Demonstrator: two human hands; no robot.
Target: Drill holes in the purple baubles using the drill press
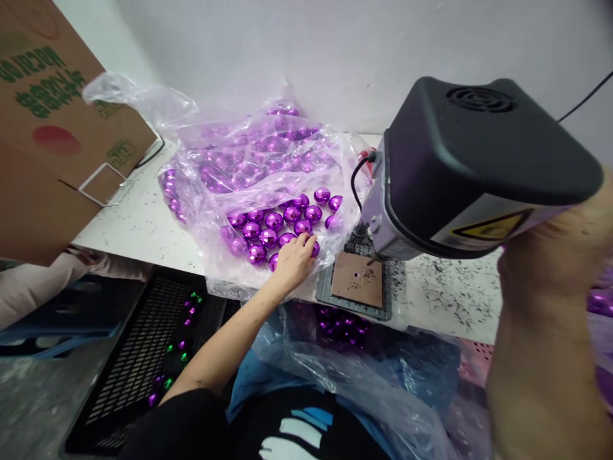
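Head view, inside the clear bag (138, 96) on the white table (454, 300): purple faceted balls (274, 221) | left hand (295, 259): fingers bent over them, grip unclear | right hand (575, 220): partly behind the black machine head (498, 147), state unclear | brown plate (357, 279): beside the bag.

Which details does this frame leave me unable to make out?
All in the head view:
- Left hand: its fingers hide whether it grips a ball or only touches it.
- Right arm: the machine hides its fingers.
- Rear balls: blurred by the bag's folds, uncountable.
- Box: cut off by the left edge, contents unseen.
- Purple items: cut off by the right edge.
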